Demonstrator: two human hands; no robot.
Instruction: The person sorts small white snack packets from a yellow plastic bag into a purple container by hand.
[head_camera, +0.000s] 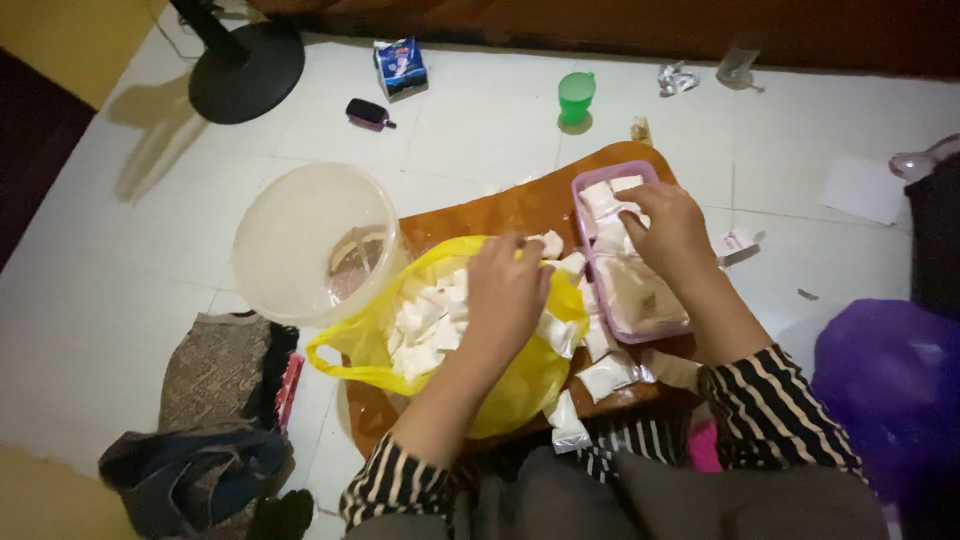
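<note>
Gripping a small white packet (549, 243), the left hand (505, 290) hovers over a yellow bag (520, 385); right hand (668, 228) pinches packets inside a pink tray (583, 188).

Wooden board (480, 215) on floor; plastic bag (520, 385) of small packets (425, 325) on its middle, rectangular tray (585, 185) at its right edge. Bucket (300, 235) left of board. Cup (576, 97) and fan base (245, 72) behind. Cloth heap (215, 380) left front.
</note>
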